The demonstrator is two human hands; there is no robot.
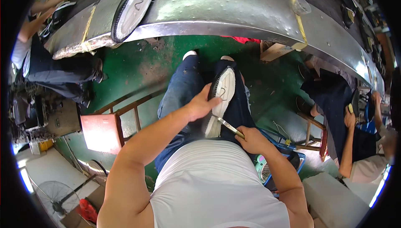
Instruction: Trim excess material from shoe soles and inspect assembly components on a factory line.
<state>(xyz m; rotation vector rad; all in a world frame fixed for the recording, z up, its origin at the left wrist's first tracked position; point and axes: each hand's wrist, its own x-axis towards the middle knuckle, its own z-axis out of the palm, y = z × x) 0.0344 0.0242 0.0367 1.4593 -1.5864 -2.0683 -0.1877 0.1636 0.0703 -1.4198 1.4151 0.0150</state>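
Note:
A shoe [226,81] lies sole up across my lap, its bottom whitish with a dark curved mark and its rim black. My left hand [201,106] grips its left side, with the thumb pressed on the sole. In my right hand [253,140] is a slim hand tool [229,127] with a pale, shiny shaft. Its tip touches or nearly touches the sole near the end closest to me; what kind of tip it has, I cannot make out. A similar shoe upper or sole [138,8] rests on the metal bench edge ahead, also bottom up.
A metal-topped bench [225,2] curves across the front, with a clear plastic cup [301,5] on it. A wooden stool [101,132] stands left. Co-workers sit left and right; one's hand [350,121] holds something yellow. Behind me are a fan [58,203] and a blue-framed basket [298,159].

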